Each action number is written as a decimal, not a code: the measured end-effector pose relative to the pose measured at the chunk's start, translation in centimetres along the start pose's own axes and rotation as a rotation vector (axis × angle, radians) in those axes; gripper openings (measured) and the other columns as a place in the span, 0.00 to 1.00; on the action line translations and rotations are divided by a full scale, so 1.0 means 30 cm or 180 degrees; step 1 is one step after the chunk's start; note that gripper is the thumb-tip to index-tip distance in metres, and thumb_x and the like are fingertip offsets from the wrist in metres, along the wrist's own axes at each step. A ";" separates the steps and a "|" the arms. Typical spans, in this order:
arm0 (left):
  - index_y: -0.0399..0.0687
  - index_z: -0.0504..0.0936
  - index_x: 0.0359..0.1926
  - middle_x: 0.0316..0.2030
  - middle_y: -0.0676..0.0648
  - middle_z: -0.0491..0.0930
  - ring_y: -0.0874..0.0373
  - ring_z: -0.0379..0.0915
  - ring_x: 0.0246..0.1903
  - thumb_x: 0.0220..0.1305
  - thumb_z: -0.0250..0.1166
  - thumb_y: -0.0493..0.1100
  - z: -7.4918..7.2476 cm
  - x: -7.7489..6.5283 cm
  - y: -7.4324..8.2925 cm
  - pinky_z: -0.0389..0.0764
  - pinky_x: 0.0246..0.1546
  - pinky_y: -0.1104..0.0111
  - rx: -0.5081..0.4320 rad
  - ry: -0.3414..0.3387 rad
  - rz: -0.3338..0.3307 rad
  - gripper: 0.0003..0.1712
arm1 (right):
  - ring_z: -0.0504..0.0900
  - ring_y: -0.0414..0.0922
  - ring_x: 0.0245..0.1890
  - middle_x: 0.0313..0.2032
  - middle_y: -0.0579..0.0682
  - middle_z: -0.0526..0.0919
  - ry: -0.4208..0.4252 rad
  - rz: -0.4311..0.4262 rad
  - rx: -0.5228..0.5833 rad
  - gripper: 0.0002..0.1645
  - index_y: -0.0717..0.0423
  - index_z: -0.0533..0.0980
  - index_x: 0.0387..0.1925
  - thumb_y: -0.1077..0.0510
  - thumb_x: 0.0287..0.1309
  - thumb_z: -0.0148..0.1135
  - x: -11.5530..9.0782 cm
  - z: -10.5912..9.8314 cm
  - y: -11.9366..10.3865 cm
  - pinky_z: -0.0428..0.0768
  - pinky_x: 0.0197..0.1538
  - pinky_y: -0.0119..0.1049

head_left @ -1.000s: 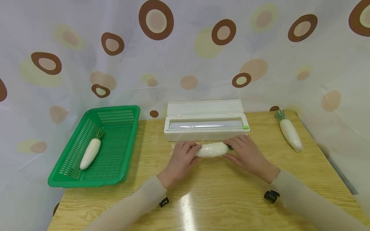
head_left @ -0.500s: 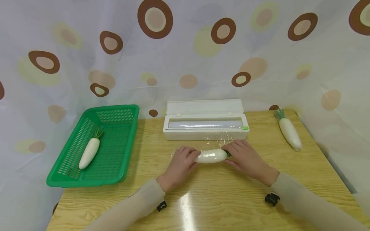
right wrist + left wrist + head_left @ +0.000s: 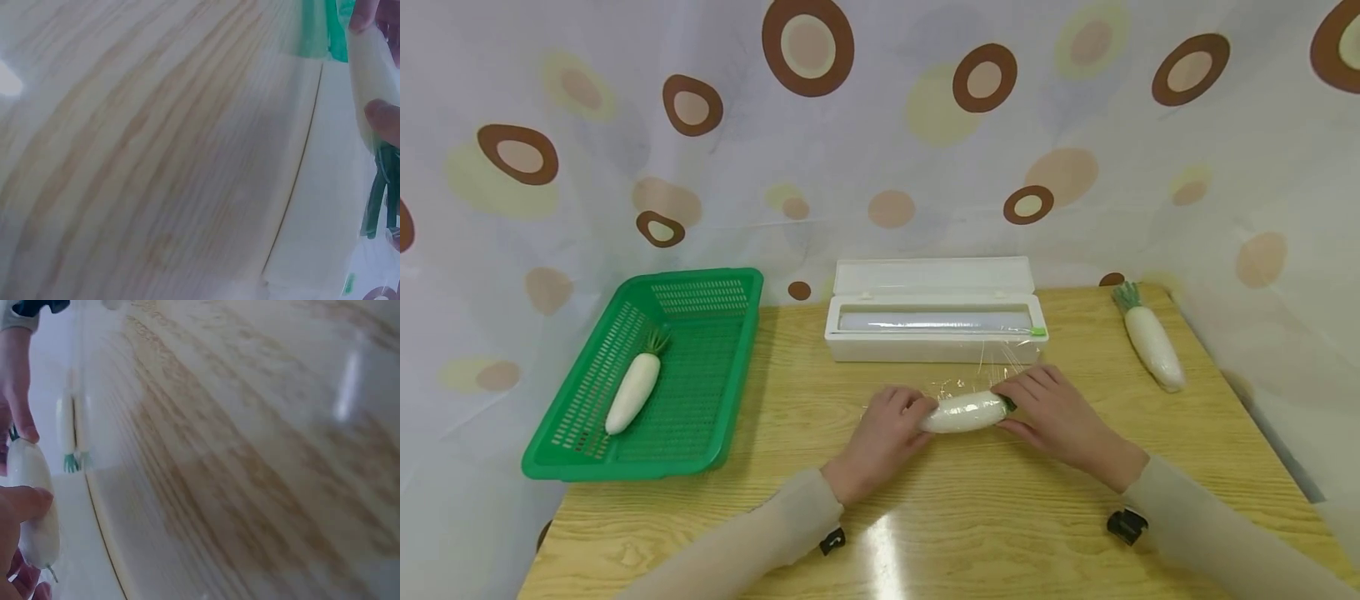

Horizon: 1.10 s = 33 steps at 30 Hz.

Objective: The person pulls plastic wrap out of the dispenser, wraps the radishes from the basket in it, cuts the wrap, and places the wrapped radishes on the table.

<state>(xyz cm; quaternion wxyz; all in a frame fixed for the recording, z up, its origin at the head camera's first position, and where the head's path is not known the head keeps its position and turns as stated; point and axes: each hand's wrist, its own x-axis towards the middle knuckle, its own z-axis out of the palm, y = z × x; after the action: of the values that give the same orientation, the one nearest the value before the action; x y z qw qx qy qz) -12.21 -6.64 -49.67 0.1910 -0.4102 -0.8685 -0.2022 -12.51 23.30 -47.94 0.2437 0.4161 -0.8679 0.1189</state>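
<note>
A white daikon radish [image 3: 966,412] lies sideways between my two hands in the head view, with shiny cling film over it. My left hand [image 3: 886,432] grips its bare-tipped left end, and the thumb lies across the radish [image 3: 30,467] in the left wrist view. At the leafy end, my right hand [image 3: 1060,421] pinches the radish, partly covering the green leaves [image 3: 378,187]. Thin, wrinkled cling film [image 3: 1000,358] stretches from the radish back toward a white wrap dispenser [image 3: 936,348]. Its lid stands up, and a film roll [image 3: 936,322] sits inside.
On the left, a green plastic basket [image 3: 741,392] contains one daikon [image 3: 634,392] with leaves. Another daikon [image 3: 1153,346], glossy as if filmed over, rests at the table's right edge. A patterned curtain [image 3: 880,150] hangs behind the wooden table [image 3: 985,517].
Both hands have drawn the radish toward me and slightly right, away from the dispenser. More cling film now shows stretched between the two. Basket and other radishes have stayed put.
</note>
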 end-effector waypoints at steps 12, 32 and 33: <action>0.47 0.81 0.57 0.49 0.48 0.83 0.53 0.78 0.50 0.69 0.72 0.48 0.018 -0.004 0.045 0.78 0.53 0.61 -0.0011 -0.0482 -0.0012 0.20 | 0.81 0.46 0.46 0.45 0.46 0.85 -0.0379 0.0089 0.0192 0.30 0.57 0.80 0.53 0.48 0.53 0.79 -0.076 0.008 0.009 0.76 0.55 0.50; 0.46 0.84 0.59 0.49 0.49 0.84 0.56 0.76 0.47 0.68 0.72 0.52 -0.041 -0.119 0.002 0.78 0.51 0.66 -0.0436 -0.0995 -0.0147 0.23 | 0.81 0.37 0.40 0.42 0.38 0.87 -0.0710 0.0338 0.0762 0.24 0.51 0.82 0.52 0.45 0.58 0.77 -0.079 0.053 -0.113 0.78 0.52 0.45; 0.45 0.83 0.60 0.50 0.49 0.84 0.56 0.76 0.47 0.69 0.72 0.52 -0.043 -0.123 0.001 0.78 0.50 0.66 -0.0450 -0.1009 -0.0153 0.24 | 0.81 0.37 0.40 0.42 0.39 0.87 -0.0680 0.0325 0.0772 0.24 0.51 0.83 0.51 0.46 0.57 0.77 -0.079 0.052 -0.116 0.78 0.51 0.45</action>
<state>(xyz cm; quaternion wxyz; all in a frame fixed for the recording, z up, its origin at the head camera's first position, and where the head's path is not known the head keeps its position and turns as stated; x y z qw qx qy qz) -9.79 -9.61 -50.41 0.0175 -0.4285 -0.8810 -0.2000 -9.04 22.07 -50.49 0.0916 0.4082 -0.8882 0.1901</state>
